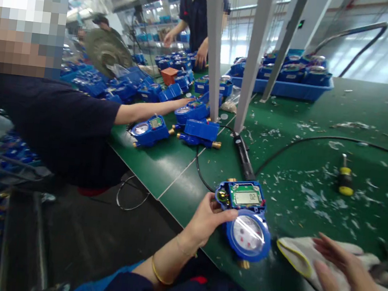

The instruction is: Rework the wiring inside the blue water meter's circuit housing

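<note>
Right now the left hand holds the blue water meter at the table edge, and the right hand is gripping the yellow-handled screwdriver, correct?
Not quite. The head view shows the left hand on the blue water meter, but the right hand is open over a white glove. The yellow-handled screwdriver lies untouched on the green table.

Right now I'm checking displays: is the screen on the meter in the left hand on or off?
On: the meter screen shows lit digits, seemingly 02.
</note>
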`<state>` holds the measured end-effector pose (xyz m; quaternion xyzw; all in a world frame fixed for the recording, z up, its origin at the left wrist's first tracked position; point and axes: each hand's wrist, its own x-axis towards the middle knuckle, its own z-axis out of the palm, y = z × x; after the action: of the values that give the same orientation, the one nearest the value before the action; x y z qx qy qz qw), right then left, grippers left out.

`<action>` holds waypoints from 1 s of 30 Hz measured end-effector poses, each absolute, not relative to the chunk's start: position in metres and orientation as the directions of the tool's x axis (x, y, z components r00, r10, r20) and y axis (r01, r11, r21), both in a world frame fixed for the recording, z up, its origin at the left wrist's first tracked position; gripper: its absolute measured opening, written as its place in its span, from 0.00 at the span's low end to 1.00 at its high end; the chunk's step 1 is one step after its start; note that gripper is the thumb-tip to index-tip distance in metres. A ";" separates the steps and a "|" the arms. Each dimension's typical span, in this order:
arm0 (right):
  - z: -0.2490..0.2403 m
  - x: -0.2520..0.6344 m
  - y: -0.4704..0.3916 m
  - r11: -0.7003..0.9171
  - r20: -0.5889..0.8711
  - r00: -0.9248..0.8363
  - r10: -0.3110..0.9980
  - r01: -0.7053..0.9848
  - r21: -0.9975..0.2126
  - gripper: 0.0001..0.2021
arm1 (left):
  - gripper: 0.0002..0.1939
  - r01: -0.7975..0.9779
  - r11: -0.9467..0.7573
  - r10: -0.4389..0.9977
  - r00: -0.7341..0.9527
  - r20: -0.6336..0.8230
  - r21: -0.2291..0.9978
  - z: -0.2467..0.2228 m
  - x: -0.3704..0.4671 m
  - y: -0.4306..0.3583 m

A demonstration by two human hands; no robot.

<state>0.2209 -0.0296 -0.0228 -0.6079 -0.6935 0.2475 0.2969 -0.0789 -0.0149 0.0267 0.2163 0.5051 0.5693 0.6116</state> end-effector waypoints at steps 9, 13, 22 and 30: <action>0.008 0.183 -0.006 -0.133 -0.105 0.085 0.991 0.451 -0.883 0.34 | 0.31 -0.327 0.360 0.933 0.151 -0.327 0.874 0.014 -0.006 0.004; 0.006 0.202 0.011 -0.196 -0.195 0.033 0.980 0.318 -0.928 0.34 | 0.33 0.299 0.251 0.958 0.063 -0.281 0.921 0.023 -0.040 0.021; 0.010 0.212 0.047 -0.316 -0.364 -0.166 0.917 0.256 -0.914 0.34 | 0.36 -0.006 0.094 0.802 0.593 -0.073 0.996 0.041 -0.060 0.100; 0.026 0.202 0.036 -0.278 -0.345 -0.265 0.901 0.258 -0.925 0.34 | 0.36 0.127 -0.097 0.663 0.748 -0.032 0.987 0.061 -0.060 0.120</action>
<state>0.2019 0.0356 0.0258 -0.5413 -0.5349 0.5883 0.2732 -0.0601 0.1196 0.0611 0.7074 0.2793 0.2191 0.6112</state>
